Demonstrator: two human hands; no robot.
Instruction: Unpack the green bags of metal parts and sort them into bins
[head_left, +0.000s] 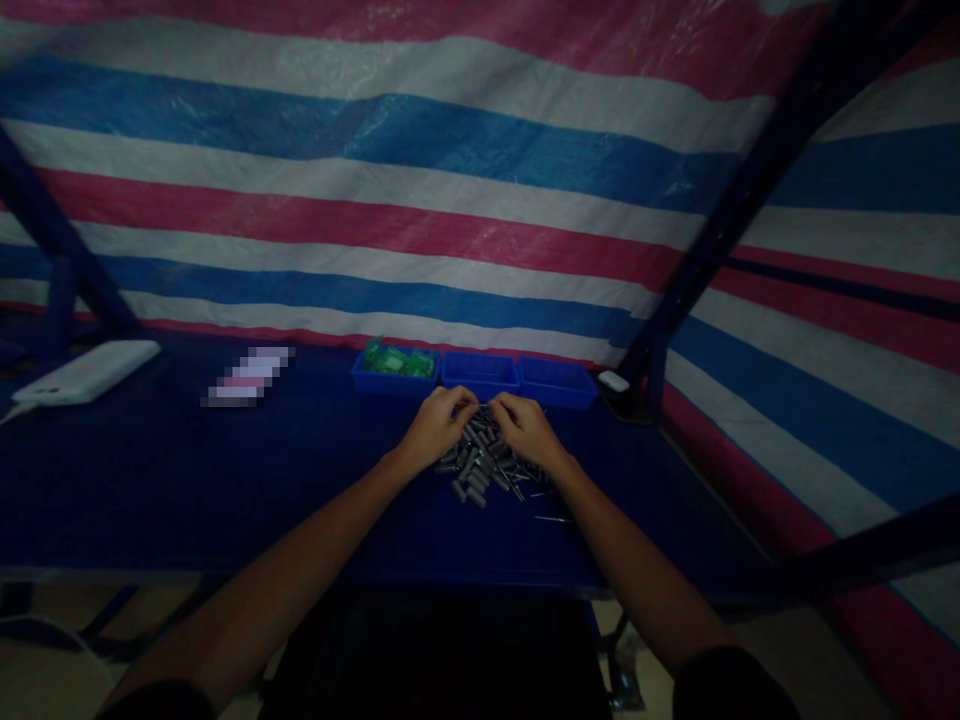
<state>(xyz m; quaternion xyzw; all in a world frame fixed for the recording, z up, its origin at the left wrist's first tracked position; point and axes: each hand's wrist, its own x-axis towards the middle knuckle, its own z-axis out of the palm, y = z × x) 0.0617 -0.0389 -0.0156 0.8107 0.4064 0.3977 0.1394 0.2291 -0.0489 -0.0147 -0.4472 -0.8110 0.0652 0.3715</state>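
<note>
My left hand [439, 428] and my right hand [525, 432] meet over the far side of a pile, fingertips pinched close together. Between them shows a thin, light-coloured rod [482, 405], with the fingers of both hands closed on its ends. Whether it carries another part is too small to tell. Below the hands, the pile of short grey cylinders [472, 470] lies on the blue table [300, 490], mixed with thin metal rods [516, 488]. My right hand and forearm hide part of the pile's right side. One loose rod [553, 519] lies near my right forearm.
Behind my hands stand a blue bin [396, 383] holding green plastic material [397, 360], a middle blue bin [480, 374] and a right bin [559, 384]. A white case [613, 381], white power bank [86, 372] and pixelated item [247, 378] lie around. Striped sheeting [375, 210] hangs behind.
</note>
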